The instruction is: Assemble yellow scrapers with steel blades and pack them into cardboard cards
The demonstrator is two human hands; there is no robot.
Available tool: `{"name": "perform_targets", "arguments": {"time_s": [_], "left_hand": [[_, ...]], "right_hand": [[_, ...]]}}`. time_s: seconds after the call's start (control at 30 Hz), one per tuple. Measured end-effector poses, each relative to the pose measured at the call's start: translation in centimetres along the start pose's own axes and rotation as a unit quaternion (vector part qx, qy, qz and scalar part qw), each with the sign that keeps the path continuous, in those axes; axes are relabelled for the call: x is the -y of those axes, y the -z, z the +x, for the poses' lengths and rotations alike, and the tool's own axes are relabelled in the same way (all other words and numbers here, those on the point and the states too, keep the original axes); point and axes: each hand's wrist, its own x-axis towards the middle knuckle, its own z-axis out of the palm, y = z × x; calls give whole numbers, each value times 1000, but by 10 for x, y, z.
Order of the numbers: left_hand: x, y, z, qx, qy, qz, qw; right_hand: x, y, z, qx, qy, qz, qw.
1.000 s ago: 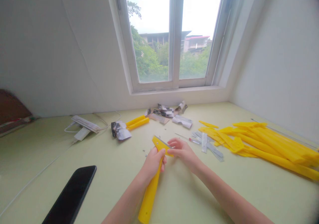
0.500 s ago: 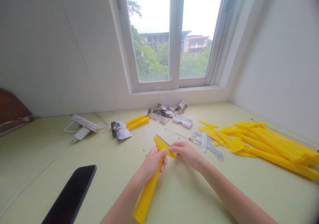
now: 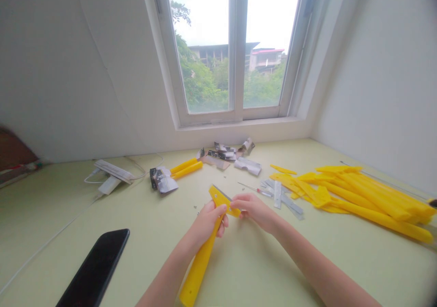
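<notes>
A yellow scraper [image 3: 200, 270] with a long handle and a wide head lies slanted over the table, its handle toward me. My left hand [image 3: 210, 219] is wrapped round it just below the head, thumb on top. At the right end of the head, my right hand [image 3: 251, 207] pinches the edge between thumb and fingers. A thin grey blade [image 3: 221, 193] runs along the head's upper edge, and small screws show on its face. Loose screws [image 3: 195, 207] lie on the table beyond my left hand.
Yellow handles and flat pieces [image 3: 368, 198] are piled at right, beside grey metal strips [image 3: 277, 194] and a screwdriver [image 3: 254, 188]. Wrapped yellow scrapers [image 3: 187, 168] and torn packaging [image 3: 247, 165] lie farther back. A phone [image 3: 95, 268] and power strip [image 3: 114, 171] are at left.
The whole view has shifted slightly, with the table's things appearing a little farther left. Both hands keep their grip on the scraper.
</notes>
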Motion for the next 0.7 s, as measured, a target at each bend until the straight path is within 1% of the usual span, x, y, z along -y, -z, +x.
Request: {"name": "perform_targets", "arguments": {"time_s": [0.1, 0.4, 0.53, 0.6, 0.63, 0.7], "left_hand": [[2, 0, 0, 3, -10, 3, 1000], [-1, -1, 0, 2, -6, -4, 1000], [2, 1, 2, 10, 4, 10, 1000], [3, 2, 3, -6, -4, 42, 999], [3, 3, 3, -21, -18, 67, 997], [4, 3, 3, -67, -57, 127, 988]], "right_hand": [[-1, 1, 0, 18, -11, 3, 1000], [5, -1, -1, 1, 9, -7, 1000], [7, -2, -2, -9, 0, -2, 1000], [7, -3, -2, -22, -4, -6, 1000], [7, -3, -2, -29, -5, -7, 1000], [6, -2, -1, -44, -7, -9, 999]]}}
